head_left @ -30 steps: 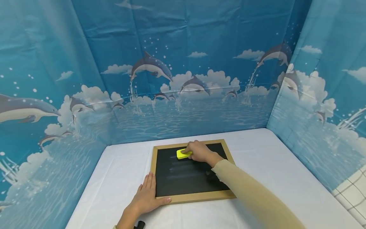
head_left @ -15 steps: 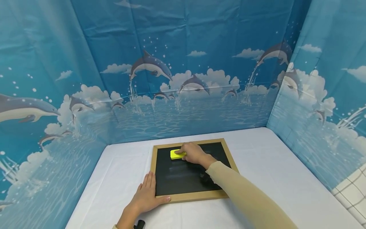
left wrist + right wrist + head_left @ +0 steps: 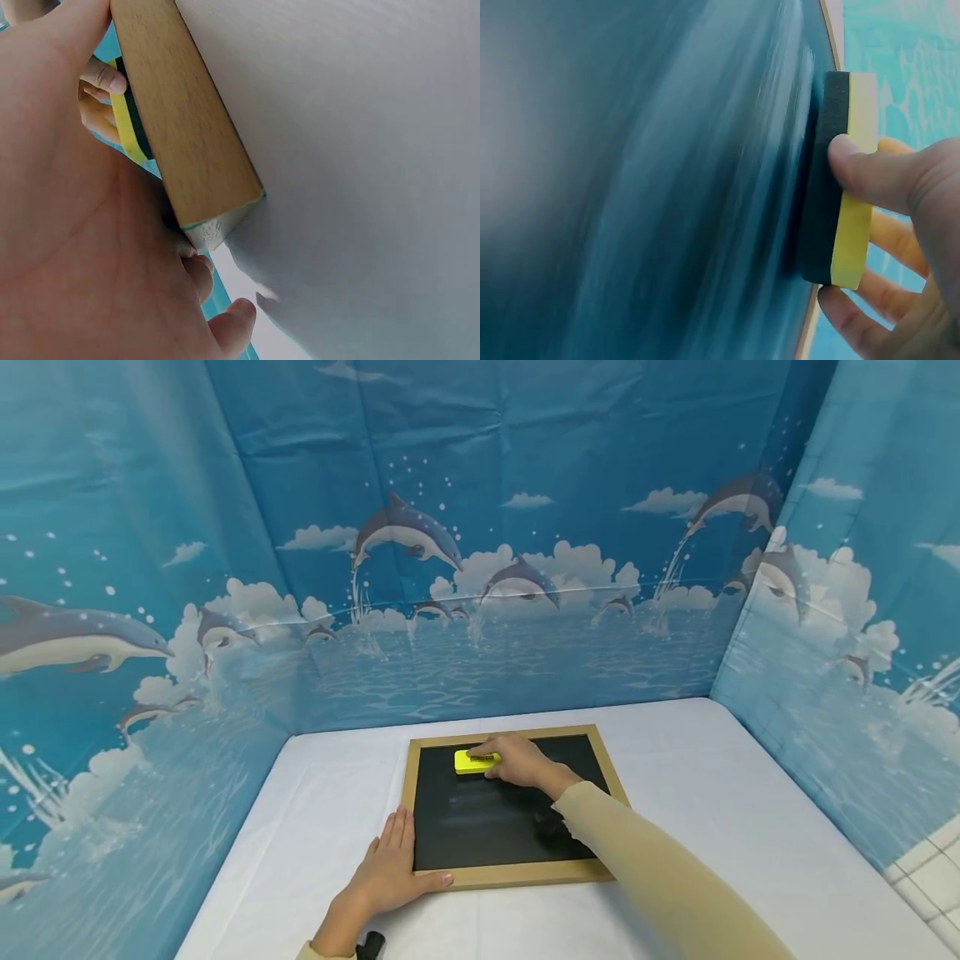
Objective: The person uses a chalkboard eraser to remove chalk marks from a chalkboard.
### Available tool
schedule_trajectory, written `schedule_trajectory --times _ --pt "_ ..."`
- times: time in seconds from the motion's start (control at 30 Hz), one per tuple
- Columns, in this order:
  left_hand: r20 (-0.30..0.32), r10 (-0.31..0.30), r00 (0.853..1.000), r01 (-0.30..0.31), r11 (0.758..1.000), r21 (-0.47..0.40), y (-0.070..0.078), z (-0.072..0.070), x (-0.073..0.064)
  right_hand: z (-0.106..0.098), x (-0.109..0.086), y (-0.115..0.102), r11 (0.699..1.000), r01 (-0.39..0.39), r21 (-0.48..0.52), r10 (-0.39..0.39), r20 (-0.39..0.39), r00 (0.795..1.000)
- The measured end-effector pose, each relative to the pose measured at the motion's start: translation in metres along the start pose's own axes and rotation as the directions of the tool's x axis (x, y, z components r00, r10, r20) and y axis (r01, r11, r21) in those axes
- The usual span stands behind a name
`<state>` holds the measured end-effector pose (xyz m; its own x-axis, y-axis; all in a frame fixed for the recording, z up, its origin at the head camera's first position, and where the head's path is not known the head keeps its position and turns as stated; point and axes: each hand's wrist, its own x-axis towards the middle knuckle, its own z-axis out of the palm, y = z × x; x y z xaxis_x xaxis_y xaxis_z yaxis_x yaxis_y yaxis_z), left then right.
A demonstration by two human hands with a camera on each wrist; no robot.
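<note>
A small blackboard (image 3: 480, 827) in a wooden frame lies flat on the white-covered table. My right hand (image 3: 525, 762) grips a yellow chalkboard eraser (image 3: 467, 763) near the board's upper left. In the right wrist view the thumb presses one side of the eraser (image 3: 850, 232), fingers on the other; its black felt faces the dark surface, which carries pale chalk streaks (image 3: 727, 135). At the board's lower left corner rests my left hand (image 3: 388, 872), fingers straight along the left edge and thumb along the bottom edge. The left wrist view shows its palm (image 3: 82, 210) beside the wooden frame (image 3: 184, 112).
A black object (image 3: 371, 946), partly cut off by the picture's bottom edge, is beside my left wrist. Dolphin-printed blue sheets (image 3: 495, 660) stand along the back and both sides of the table. White cloth (image 3: 712, 793) spreads right of the board.
My right hand has slid the eraser left across the upper board, then kept it about there. Chalk smears look fainter in the head view. The left hand stays put; the head view has shifted slightly.
</note>
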<state>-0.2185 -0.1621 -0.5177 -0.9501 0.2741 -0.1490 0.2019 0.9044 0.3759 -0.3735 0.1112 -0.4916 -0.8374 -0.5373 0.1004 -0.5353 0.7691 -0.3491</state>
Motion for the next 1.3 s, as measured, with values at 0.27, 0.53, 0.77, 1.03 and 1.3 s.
schedule_trajectory --times 0.27,0.53,0.77,1.03,1.3 --pt "0.017 -0.012 1.000 0.012 1.000 -0.012 0.003 0.003 -0.001 -0.020 -0.026 0.007 1.000 -0.021 -0.023 0.020 -0.047 0.999" --pt "0.006 -0.013 1.000 0.013 1.000 -0.010 0.002 0.001 -0.002 -0.038 -0.062 0.018 0.993 -0.096 -0.076 0.085 -0.137 0.987" --pt "-0.004 0.002 1.000 -0.002 1.000 -0.004 -0.001 0.002 -0.001 -0.054 -0.105 0.033 0.980 -0.192 -0.061 0.175 -0.214 0.961" --pt "-0.012 0.015 1.000 -0.015 1.000 -0.007 -0.002 -0.004 -0.001 -0.068 -0.150 0.049 0.937 -0.333 -0.101 0.294 -0.282 0.913" --pt "-0.012 0.015 1.000 -0.015 1.000 -0.021 -0.001 -0.001 0.000 -0.072 -0.184 0.069 0.900 -0.428 -0.083 0.387 -0.299 0.872"
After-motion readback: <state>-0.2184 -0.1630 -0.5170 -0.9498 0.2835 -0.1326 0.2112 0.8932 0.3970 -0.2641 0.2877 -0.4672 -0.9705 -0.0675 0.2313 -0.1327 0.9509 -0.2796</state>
